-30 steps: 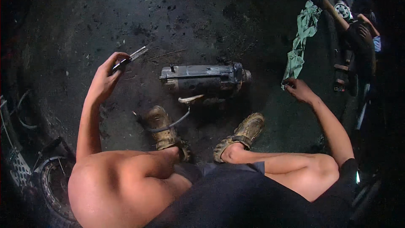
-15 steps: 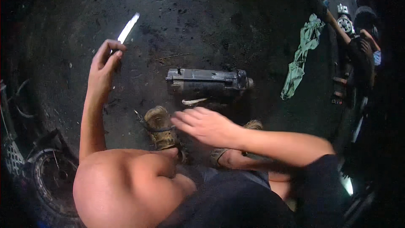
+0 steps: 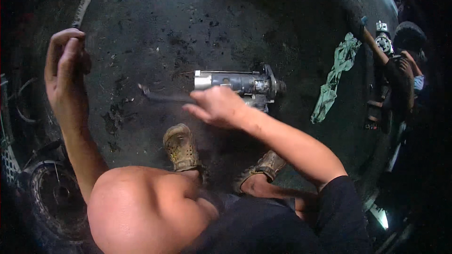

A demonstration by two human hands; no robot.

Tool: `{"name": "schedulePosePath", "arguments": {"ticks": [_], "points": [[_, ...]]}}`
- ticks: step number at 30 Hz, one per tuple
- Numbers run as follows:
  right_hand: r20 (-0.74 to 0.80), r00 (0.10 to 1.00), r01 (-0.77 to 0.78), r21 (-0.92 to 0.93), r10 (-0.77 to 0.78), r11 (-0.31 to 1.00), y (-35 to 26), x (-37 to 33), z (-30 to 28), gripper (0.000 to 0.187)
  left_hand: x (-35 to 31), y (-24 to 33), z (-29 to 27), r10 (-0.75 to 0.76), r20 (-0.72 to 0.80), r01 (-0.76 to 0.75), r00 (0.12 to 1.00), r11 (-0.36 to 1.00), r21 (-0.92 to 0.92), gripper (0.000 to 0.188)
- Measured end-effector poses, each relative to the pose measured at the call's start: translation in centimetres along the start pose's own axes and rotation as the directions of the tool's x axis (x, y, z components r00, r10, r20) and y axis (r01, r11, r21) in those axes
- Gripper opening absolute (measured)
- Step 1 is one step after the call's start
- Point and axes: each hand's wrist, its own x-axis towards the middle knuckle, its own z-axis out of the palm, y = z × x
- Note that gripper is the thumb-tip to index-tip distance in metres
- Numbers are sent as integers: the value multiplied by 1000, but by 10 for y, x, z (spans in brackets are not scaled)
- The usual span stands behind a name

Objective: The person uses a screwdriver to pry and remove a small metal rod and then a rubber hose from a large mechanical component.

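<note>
Motor lies with its long axis running left to right, just beyond the nearer right hand, whose hold on the cable, if any, cannot be told, and well to the right of the left hand, closed around a rod.

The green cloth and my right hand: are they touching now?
Apart. The head view shows dark floor between the right hand and the green cloth.

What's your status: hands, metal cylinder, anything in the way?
Left hand grips long slim object. Right hand at dark cable, grip unclear. Metal cylinder on floor, partly hidden by right hand. Green cloth lies apart, to the right.
</note>
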Motion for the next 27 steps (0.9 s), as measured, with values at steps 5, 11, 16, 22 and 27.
{"name": "schedulePosePath", "arguments": {"ticks": [5, 11, 16, 22, 27], "points": [[-11, 997, -79, 67, 80, 995, 28, 68, -67, 52, 7, 9, -7, 107, -204, -117, 973, 993, -36, 18], [-246, 951, -110, 303, 189, 947, 77, 128, -81, 59, 2, -14, 3, -97, -139, 75, 985, 985, -158, 17], [-228, 920, -251, 286, 319, 925, 96, 169, -100, 61, 6, -34, 7, -151, -94, 134, 984, 976, -173, 17], [-147, 865, -419, 316, 480, 851, 147, 213, -110, 66, 14, -56, 15, -210, -29, 203, 977, 964, -170, 18], [-158, 903, -399, 40, 400, 916, 171, 229, -123, 59, 18, -75, 27, -272, 72, 281, 960, 933, -224, 23]]}}
